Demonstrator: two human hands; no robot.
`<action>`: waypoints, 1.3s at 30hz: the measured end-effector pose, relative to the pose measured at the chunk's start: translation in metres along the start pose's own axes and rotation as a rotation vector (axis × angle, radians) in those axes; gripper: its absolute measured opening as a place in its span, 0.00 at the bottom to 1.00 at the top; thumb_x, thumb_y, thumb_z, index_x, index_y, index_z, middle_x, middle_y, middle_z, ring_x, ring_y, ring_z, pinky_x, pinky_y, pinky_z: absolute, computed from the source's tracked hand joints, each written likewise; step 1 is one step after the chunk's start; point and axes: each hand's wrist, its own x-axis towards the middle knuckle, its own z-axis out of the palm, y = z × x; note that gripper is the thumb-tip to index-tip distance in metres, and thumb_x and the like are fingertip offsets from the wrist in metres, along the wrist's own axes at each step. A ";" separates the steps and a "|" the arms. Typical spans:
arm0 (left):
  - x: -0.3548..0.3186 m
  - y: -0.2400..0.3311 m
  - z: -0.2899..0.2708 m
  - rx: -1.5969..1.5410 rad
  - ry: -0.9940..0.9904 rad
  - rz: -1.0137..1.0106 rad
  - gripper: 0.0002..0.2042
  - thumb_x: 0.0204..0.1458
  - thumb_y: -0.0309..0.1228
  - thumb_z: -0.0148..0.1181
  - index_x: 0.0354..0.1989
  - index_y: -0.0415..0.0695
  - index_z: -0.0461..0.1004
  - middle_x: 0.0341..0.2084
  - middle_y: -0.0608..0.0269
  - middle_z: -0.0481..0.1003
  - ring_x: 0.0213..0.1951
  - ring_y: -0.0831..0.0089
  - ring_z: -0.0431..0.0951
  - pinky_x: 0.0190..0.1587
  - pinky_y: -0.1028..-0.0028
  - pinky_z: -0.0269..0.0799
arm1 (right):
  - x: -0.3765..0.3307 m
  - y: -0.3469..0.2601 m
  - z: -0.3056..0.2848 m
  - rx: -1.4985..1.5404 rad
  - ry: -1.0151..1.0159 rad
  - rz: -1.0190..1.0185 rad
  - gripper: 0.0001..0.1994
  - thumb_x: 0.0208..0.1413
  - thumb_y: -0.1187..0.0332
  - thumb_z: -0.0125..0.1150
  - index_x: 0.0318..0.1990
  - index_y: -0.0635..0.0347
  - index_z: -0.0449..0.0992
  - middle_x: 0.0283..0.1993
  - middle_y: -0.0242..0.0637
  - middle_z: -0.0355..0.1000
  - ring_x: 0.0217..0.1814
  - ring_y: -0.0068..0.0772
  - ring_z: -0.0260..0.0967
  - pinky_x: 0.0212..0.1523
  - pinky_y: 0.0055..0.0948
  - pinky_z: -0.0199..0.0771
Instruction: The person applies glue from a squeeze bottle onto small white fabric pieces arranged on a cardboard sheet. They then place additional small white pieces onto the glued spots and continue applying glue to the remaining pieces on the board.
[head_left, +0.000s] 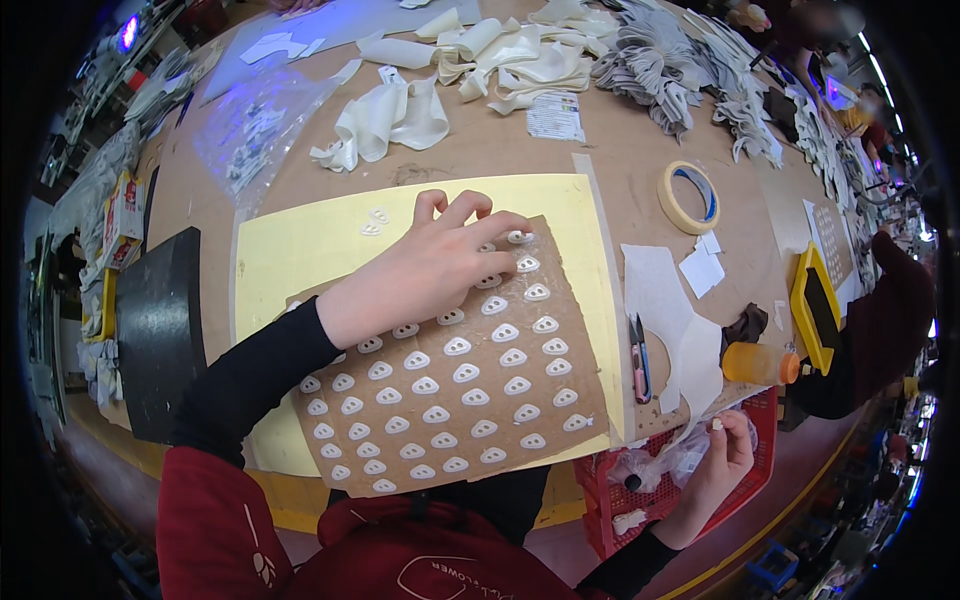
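Note:
A brown cardboard sheet (pixel 440 436) lies tilted before me, with rows of small white rounded-triangle pieces (pixel 466 373) on it, each with two dark holes. Over its upper right part reaches my left hand (pixel 430 262), fingers bent and apart. Its index fingertip is at a white piece (pixel 521 238) in the top corner, and its thumb is just below. At the lower right, my right hand (pixel 722 470) pinches a tiny whitish piece (pixel 717 425) between thumb and fingertip, above a red basket. Two loose white pieces (pixel 372 229) rest on the yellow sheet (pixel 330 232) under the cardboard.
Right of the yellow sheet are a tape roll (pixel 665 197), small snips (pixel 640 360), pale cut pieces (pixel 660 300), an orange bottle (pixel 755 364) and a yellow tray (pixel 812 310). The red basket (pixel 594 505) holds plastic bags. Fabric heaps (pixel 655 65) lie at the back; a black slab (pixel 160 335) stands left.

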 end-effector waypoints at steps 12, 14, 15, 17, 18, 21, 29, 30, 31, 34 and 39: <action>-0.001 0.003 -0.005 -0.092 0.034 -0.054 0.17 0.40 0.18 0.56 0.38 0.53 0.80 0.53 0.69 0.66 0.54 0.62 0.61 0.53 0.59 0.51 | 0.001 -0.002 -0.009 0.011 0.049 0.015 0.04 0.50 0.82 0.56 0.33 0.67 0.72 0.38 0.35 0.67 0.40 0.23 0.63 0.44 0.21 0.62; -0.002 0.006 -0.003 -0.069 0.042 -0.047 0.18 0.40 0.18 0.56 0.38 0.53 0.80 0.53 0.69 0.66 0.54 0.62 0.61 0.53 0.58 0.51 | 0.001 -0.006 -0.010 0.024 0.047 0.026 0.04 0.50 0.82 0.55 0.33 0.67 0.72 0.37 0.35 0.66 0.40 0.23 0.63 0.44 0.21 0.63; -0.002 0.009 -0.003 -0.049 0.039 -0.044 0.18 0.40 0.18 0.56 0.38 0.53 0.80 0.53 0.69 0.66 0.53 0.62 0.61 0.53 0.58 0.51 | 0.001 -0.007 -0.011 0.030 0.045 0.031 0.04 0.50 0.83 0.55 0.33 0.67 0.72 0.37 0.35 0.66 0.40 0.23 0.63 0.44 0.21 0.63; -0.002 0.012 -0.004 -0.004 0.048 -0.039 0.17 0.39 0.18 0.56 0.36 0.53 0.81 0.53 0.68 0.66 0.53 0.62 0.62 0.53 0.58 0.52 | 0.002 -0.006 -0.013 0.017 0.043 0.016 0.04 0.50 0.83 0.55 0.33 0.67 0.72 0.37 0.35 0.66 0.40 0.23 0.63 0.44 0.21 0.63; -0.002 0.013 -0.005 0.020 0.060 -0.037 0.16 0.39 0.18 0.56 0.35 0.52 0.81 0.53 0.68 0.66 0.53 0.61 0.62 0.53 0.58 0.52 | 0.002 -0.006 -0.014 0.010 0.042 0.008 0.05 0.50 0.83 0.54 0.33 0.67 0.72 0.37 0.35 0.66 0.40 0.23 0.63 0.44 0.21 0.63; -0.002 0.014 -0.010 0.063 0.071 -0.041 0.13 0.39 0.18 0.56 0.31 0.51 0.80 0.53 0.68 0.67 0.53 0.61 0.62 0.53 0.58 0.52 | 0.003 -0.008 -0.015 0.016 0.027 0.002 0.05 0.50 0.83 0.54 0.34 0.67 0.73 0.37 0.35 0.66 0.40 0.23 0.63 0.44 0.21 0.62; -0.012 0.000 -0.013 -0.089 0.039 -0.139 0.13 0.42 0.18 0.55 0.34 0.52 0.78 0.50 0.69 0.68 0.54 0.64 0.62 0.56 0.59 0.50 | 0.007 -0.032 0.050 0.163 -0.092 0.000 0.08 0.50 0.85 0.55 0.38 0.69 0.72 0.37 0.35 0.67 0.37 0.22 0.66 0.41 0.19 0.66; -0.015 -0.005 -0.013 -0.135 0.043 -0.145 0.14 0.43 0.18 0.54 0.35 0.52 0.78 0.50 0.70 0.69 0.54 0.65 0.62 0.56 0.59 0.50 | 0.006 -0.040 0.065 0.209 -0.101 0.039 0.09 0.50 0.85 0.55 0.40 0.69 0.72 0.37 0.34 0.67 0.36 0.21 0.66 0.40 0.18 0.67; -0.019 -0.010 -0.013 -0.179 0.048 -0.154 0.15 0.43 0.18 0.54 0.36 0.52 0.78 0.49 0.70 0.69 0.54 0.66 0.62 0.57 0.59 0.49 | 0.007 -0.051 0.082 0.219 -0.156 0.050 0.10 0.50 0.85 0.55 0.41 0.69 0.72 0.37 0.34 0.67 0.35 0.21 0.67 0.39 0.18 0.67; -0.025 -0.031 -0.023 -0.214 0.141 -0.152 0.17 0.46 0.19 0.52 0.44 0.51 0.75 0.47 0.68 0.71 0.50 0.68 0.66 0.56 0.63 0.53 | 0.011 -0.069 0.126 0.227 -0.295 0.078 0.12 0.51 0.85 0.55 0.44 0.70 0.72 0.37 0.34 0.68 0.34 0.21 0.67 0.39 0.18 0.69; -0.030 -0.067 -0.054 -0.637 0.533 -0.230 0.21 0.48 0.20 0.50 0.53 0.45 0.69 0.44 0.66 0.74 0.42 0.70 0.69 0.52 0.70 0.62 | 0.024 -0.077 0.178 0.099 -0.466 -0.062 0.08 0.52 0.84 0.56 0.40 0.72 0.74 0.36 0.33 0.69 0.36 0.22 0.69 0.39 0.19 0.69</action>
